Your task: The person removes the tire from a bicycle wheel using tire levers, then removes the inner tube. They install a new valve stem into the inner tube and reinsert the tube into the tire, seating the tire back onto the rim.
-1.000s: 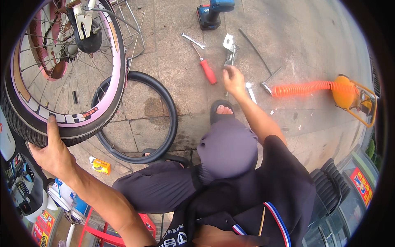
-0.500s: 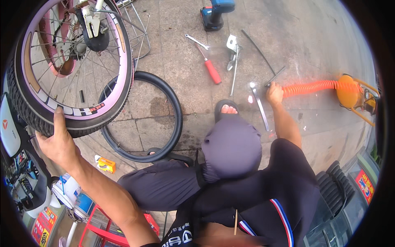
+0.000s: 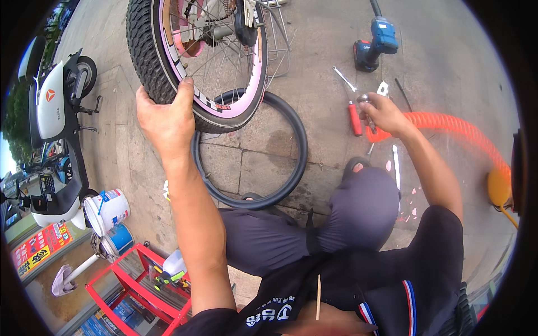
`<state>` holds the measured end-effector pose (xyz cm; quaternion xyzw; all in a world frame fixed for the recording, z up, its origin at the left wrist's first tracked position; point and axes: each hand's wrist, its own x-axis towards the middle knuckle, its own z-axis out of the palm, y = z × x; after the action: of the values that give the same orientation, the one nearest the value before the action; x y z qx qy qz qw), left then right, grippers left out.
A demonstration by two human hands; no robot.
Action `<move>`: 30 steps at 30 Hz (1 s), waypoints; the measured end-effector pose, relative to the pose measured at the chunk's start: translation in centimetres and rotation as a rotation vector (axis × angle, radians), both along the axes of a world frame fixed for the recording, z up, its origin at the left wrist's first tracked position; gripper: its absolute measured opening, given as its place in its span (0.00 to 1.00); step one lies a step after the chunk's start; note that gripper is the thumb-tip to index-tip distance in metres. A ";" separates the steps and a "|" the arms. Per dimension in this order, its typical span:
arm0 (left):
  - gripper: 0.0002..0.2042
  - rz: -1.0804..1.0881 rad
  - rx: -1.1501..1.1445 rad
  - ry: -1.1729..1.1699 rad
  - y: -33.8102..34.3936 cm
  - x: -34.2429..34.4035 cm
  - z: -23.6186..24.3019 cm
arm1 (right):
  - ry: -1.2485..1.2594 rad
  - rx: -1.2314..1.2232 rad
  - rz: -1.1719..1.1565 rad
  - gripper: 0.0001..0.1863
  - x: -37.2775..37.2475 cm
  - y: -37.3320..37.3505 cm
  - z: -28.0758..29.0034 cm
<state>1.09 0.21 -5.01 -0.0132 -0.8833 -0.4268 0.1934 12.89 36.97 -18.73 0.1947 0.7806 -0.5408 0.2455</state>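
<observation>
My left hand (image 3: 168,120) grips the knobby tyre (image 3: 147,56) of a bicycle wheel, its thumb over the side by the pink rim (image 3: 246,115). The wheel is tilted and joined to a pink and white frame (image 3: 193,42). My right hand (image 3: 384,115) is closed around a metal air nozzle (image 3: 367,112) at the end of an orange coiled air hose (image 3: 448,123). A black inner tube (image 3: 300,151) lies on the ground below the wheel. Near my right hand lie a red-handled screwdriver (image 3: 355,119), a small spanner (image 3: 344,78) and a flat metal lever (image 3: 397,168).
A blue cordless impact wrench (image 3: 382,40) stands on the paving at the far right. The hose runs to an orange reel (image 3: 497,187). On the left are a white scooter (image 3: 53,103), a white bucket (image 3: 115,210) and a red metal rack (image 3: 140,297).
My right hand has lifted from the ground and come inward toward the wheel, pulling the coiled hose along. My left hand still holds the tyre; the whole view has swung to the left.
</observation>
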 end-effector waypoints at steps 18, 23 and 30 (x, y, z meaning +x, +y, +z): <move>0.17 -0.011 0.043 -0.001 0.9 0.2 0.5 | 0.822 0.031 0.719 0.14 -5.2 -7.5 2.9; 0.18 0.022 0.093 0.039 -0.5 0.1 -0.2 | 0.844 0.002 0.486 0.17 -10.5 -15.0 7.2; 0.19 -0.068 0.227 0.031 0.5 -0.3 -0.7 | 0.864 -0.013 0.345 0.19 -16.0 -20.2 8.0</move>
<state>0.81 0.76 -5.67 -0.0277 -0.8253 -0.5301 0.1927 -3.13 16.79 -10.70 -0.1824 0.8290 -0.5285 -0.0146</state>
